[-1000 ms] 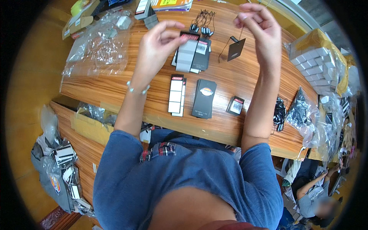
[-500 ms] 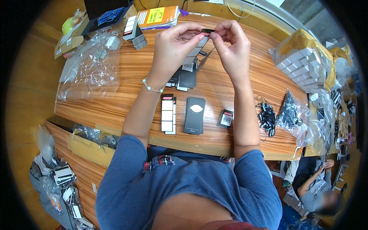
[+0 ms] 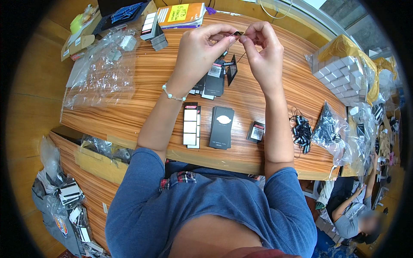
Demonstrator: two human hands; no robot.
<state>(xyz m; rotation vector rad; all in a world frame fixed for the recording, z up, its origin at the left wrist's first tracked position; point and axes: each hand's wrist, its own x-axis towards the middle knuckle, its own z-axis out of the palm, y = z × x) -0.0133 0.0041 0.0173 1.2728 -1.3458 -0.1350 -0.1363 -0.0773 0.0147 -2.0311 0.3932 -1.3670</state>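
Note:
Over the far part of the table, my left hand [image 3: 202, 48] and my right hand [image 3: 263, 53] pinch the dark top end of a tag [image 3: 238, 33] between them. The rest of that tag is turned from view. From the fingers a thin black cord runs down, and a small black tag [image 3: 232, 71] hangs below. Under it lies a pile of dark tags [image 3: 214, 81]. Nearer me are long tags with white panels [image 3: 189, 125], a stack of dark grey cards [image 3: 221, 129] with a white emblem, and small square tags [image 3: 257, 131] beside my right forearm.
Black cords with clips [image 3: 302, 132] lie in a heap at the right, next to a plastic bag of black pieces [image 3: 328, 129]. Wrapped white boxes [image 3: 337, 71] stand behind. At the left are clear plastic bags [image 3: 101, 81], stacked tags [image 3: 155, 36] and notebooks [image 3: 180, 15]. Another person [image 3: 352, 219] sits lower right.
The held tag has tipped, so its white-panelled face no longer shows. The small black tag now hangs facing more toward me. Both hands keep pinching in nearly the same place.

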